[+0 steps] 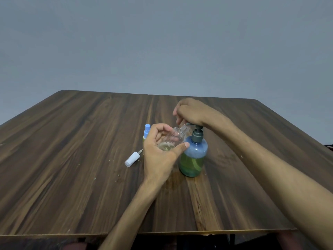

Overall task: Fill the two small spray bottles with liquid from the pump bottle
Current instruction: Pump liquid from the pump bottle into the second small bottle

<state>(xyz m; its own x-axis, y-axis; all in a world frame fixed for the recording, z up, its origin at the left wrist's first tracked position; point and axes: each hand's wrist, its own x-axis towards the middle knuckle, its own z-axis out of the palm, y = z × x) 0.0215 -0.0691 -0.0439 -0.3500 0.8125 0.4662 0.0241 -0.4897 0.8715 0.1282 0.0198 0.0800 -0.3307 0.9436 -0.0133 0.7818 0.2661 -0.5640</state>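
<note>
A blue-tinted pump bottle [193, 157] with green liquid in its lower half stands at the middle of the table. My right hand [191, 112] lies on top of its grey pump head, fingers curled over the nozzle. My left hand [160, 152] holds a clear small spray bottle [175, 137] tilted, its open threaded neck up under the nozzle; a little pale liquid sits at its bottom. A second small spray bottle [146, 132] with a blue spray top stands behind my left hand, mostly hidden. A white spray cap [132, 159] with its tube lies on the table to the left.
The brown wooden table [72, 159] reaches a plain grey wall at the back. A faint wet patch [173, 179] shows on the wood just in front of the pump bottle. The near table edge runs along the bottom.
</note>
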